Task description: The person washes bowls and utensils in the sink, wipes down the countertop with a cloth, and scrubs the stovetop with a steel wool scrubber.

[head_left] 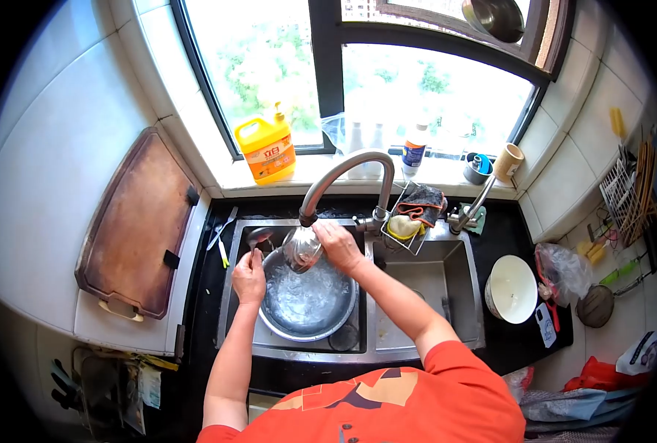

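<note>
My left hand (249, 277) is closed round the handle of a metal spoon (258, 235), whose rounded head points up over the left basin. My right hand (337, 245) is at the mouth of the curved tap (350, 156), its fingers against a shiny, rounded, clear or silvery thing (301, 249); water and glare blur its kind. Directly below both hands, a large metal basin (269, 317) with rippling water stands in the left sink compartment (229, 325).
A yellow detergent jug (268, 151) and a blue-labelled bottle (414, 150) stand on the sill. A wire rack (409, 242) holds cloths behind the right sink compartment (409, 336). A white bowl (511, 289) sits on the right counter, and a cutting board (138, 229) leans at left.
</note>
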A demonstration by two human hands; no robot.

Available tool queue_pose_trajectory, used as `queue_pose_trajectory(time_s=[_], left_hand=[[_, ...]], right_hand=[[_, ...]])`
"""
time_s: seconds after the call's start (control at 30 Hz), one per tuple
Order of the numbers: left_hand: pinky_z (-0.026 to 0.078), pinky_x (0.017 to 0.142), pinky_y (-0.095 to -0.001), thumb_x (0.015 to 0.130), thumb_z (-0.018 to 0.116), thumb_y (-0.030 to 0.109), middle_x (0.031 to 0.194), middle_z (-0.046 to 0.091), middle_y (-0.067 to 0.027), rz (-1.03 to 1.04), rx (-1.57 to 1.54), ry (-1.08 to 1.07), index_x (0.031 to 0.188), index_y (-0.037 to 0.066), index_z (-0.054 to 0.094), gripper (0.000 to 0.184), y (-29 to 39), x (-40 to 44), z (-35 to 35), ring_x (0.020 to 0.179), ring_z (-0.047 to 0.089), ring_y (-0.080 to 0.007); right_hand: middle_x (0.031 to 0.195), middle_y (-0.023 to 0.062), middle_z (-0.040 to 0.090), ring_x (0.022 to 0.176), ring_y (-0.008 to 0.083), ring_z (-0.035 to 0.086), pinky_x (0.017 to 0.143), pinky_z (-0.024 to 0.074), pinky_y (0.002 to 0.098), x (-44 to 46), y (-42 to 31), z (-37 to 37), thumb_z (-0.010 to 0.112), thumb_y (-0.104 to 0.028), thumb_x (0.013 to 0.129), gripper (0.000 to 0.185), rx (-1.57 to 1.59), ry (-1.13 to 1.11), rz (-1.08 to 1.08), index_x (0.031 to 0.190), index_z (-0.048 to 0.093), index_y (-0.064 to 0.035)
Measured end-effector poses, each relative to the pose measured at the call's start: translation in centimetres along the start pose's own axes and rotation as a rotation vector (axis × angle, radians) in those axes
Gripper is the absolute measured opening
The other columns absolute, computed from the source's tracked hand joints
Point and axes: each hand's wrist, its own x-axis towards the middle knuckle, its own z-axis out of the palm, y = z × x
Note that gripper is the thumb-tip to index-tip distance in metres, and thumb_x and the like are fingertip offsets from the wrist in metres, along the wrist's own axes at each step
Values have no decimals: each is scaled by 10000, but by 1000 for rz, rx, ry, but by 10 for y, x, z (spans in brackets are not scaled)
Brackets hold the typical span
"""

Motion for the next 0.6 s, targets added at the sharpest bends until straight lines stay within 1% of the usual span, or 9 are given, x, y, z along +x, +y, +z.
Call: queue_pose_trajectory(time_s=[0.1, 0.13, 0.2, 0.27, 0.33, 0.37, 0.4, 0.5, 0.6], left_hand=[[307, 462, -259, 995, 494, 353, 566, 499, 33, -408, -431, -258, 889, 24, 697, 401, -22, -14, 7, 481, 387, -59], [323, 461, -234, 999, 487, 353, 569, 524, 13, -400, -439, -303, 926, 30, 690, 388, -21, -20, 8, 481, 427, -56], [384, 476, -239, 1002, 477, 361, 581, 552, 0, -398, -431, -304, 1009, 22, 674, 393, -12, -33, 13, 491, 487, -69], [478, 614, -273, 1008, 461, 367, 760, 641, -72, -312, -404, -315, 1109, 22, 657, 409, -17, -40, 24, 664, 604, -119], [480, 690, -325, 1014, 450, 357, 814, 634, -101, -85, -256, -278, 1112, 30, 659, 400, -18, -40, 29, 768, 608, -169], [467, 721, -375, 1008, 469, 316, 836, 605, -123, 6, -187, -263, 1090, 38, 668, 351, -19, -42, 31, 800, 600, -254], [467, 721, -375, 1008, 469, 316, 836, 605, -123, 7, -188, -269, 1090, 38, 668, 351, -12, -43, 26, 800, 600, -254], [458, 695, -402, 978, 512, 234, 885, 574, -150, 222, 55, -228, 1014, 34, 673, 258, 0, -42, 22, 811, 583, -332], [458, 699, -407, 978, 511, 238, 873, 571, -164, 238, -9, -233, 990, 24, 667, 266, 1, -44, 20, 808, 581, -342]], right_hand=[[1213, 158, 595, 1142, 300, 551, 977, 425, 416, 12, 34, 10, 555, -124, 820, 362, -142, -102, -35, 1168, 592, -33], [1284, 172, 549, 1192, 326, 512, 998, 409, 445, 11, 47, 15, 554, -131, 823, 361, -190, -134, -19, 1176, 600, -70], [1315, 172, 524, 1225, 356, 480, 1021, 389, 460, 8, 67, 18, 553, -129, 824, 359, -256, -159, 10, 1178, 604, -98], [1314, 166, 532, 1232, 371, 472, 1027, 373, 501, 4, 83, 15, 547, -116, 823, 354, -272, -161, 48, 1172, 604, -101], [1314, 172, 533, 1243, 377, 461, 1014, 375, 519, -1, 101, 10, 541, -124, 826, 321, -281, -155, 135, 1137, 617, -102], [1206, 150, 596, 1171, 344, 516, 977, 405, 487, -6, 106, 10, 537, -135, 825, 279, -328, -82, 131, 1084, 631, -88], [1206, 150, 596, 1171, 344, 516, 977, 405, 487, -7, 105, 8, 537, -135, 825, 279, -331, -83, 137, 1084, 631, -88], [850, 79, 657, 855, 248, 619, 774, 467, 403, -1, 102, 8, 563, -141, 801, 224, -474, -224, 131, 991, 652, -61], [819, 74, 640, 806, 235, 612, 727, 470, 370, -1, 95, 8, 555, -149, 802, 241, -596, -161, 100, 1011, 632, -59]])
